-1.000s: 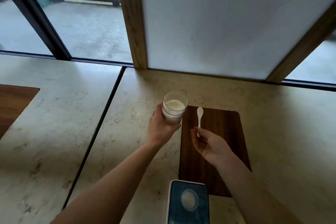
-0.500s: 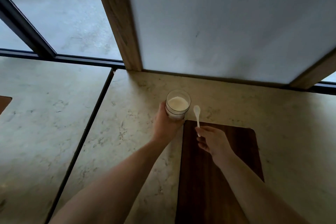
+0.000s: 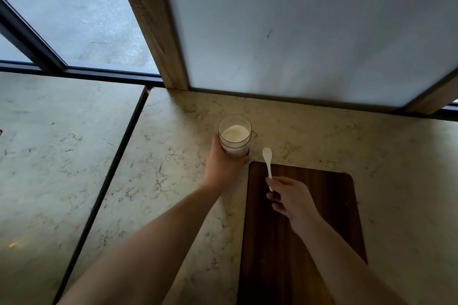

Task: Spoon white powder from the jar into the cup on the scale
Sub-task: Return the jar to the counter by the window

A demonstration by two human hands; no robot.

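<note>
Two hands being used, jar (image 3: 235, 136) of white powder (image 3: 235, 133) being gripped by left hand (image 3: 223, 164) on surface (image 3: 173, 146), spoon (image 3: 268, 161) being pinched in right hand (image 3: 292, 199) fingers (image 3: 270, 182) above board (image 3: 322, 205).

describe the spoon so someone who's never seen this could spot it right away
Find the dark wooden board lying on the pale marble counter. At its far left corner, the right hand pinches a small white spoon, bowl pointing away over the marble. It is slim and opaque, unlike the clear jar of white powder gripped by the left hand beside it.
</note>
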